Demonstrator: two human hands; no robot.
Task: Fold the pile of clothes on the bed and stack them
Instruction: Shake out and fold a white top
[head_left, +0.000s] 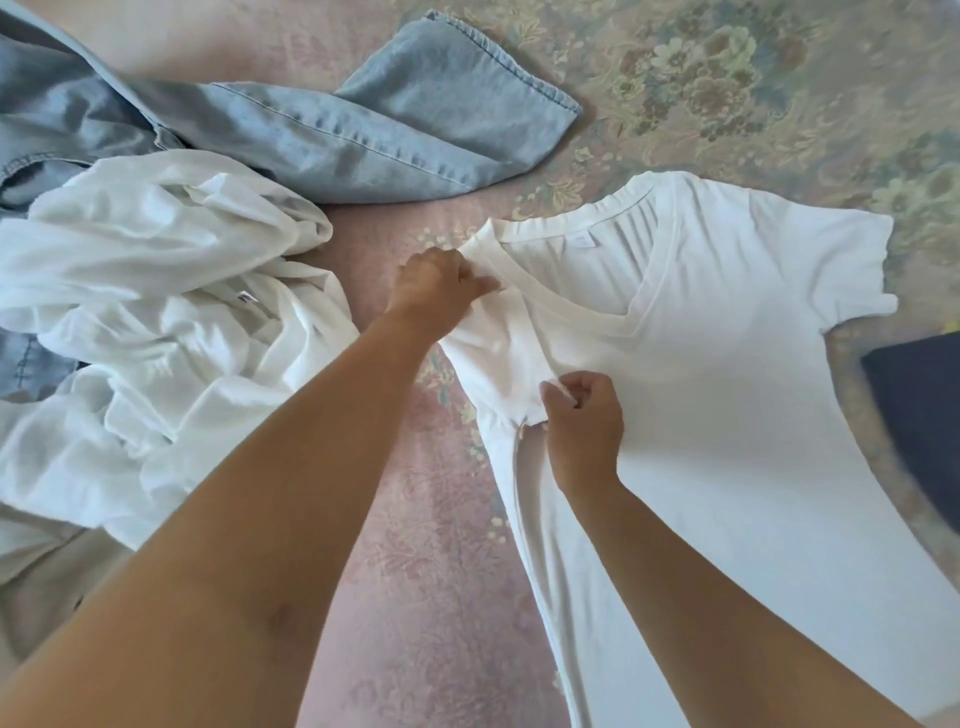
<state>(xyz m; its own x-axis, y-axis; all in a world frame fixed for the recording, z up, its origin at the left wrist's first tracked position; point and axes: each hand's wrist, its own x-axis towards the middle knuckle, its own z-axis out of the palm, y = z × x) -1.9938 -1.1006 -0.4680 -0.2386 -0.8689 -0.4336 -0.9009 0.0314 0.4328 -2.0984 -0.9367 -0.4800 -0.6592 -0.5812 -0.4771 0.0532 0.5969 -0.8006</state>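
A white V-neck T-shirt (727, 405) lies spread face up on the bed (426, 545), its long axis running from the collar at the far side down toward the near right corner of the bed. Its one sleeve on the person's left has been turned in over the chest, and both hands work that folded flap. The left hand (441, 291) pinches the shoulder end of the flap just beside the collar, fingers curled round the cloth. The right hand (584, 421) pinches the sleeve's hem at the armpit seam, nearer the person, fingers likewise curled on fabric. So the two grips lie along one line roughly parallel to the shirt's length, at its left edge. The fold to come looks to carry this edge rightward, across the body toward the far sleeve (852, 270), which sits flat and well apart. The unfolded pile, a crumpled white garment (156, 322) and denim (337, 130), waits to the left, nearest the left arm.
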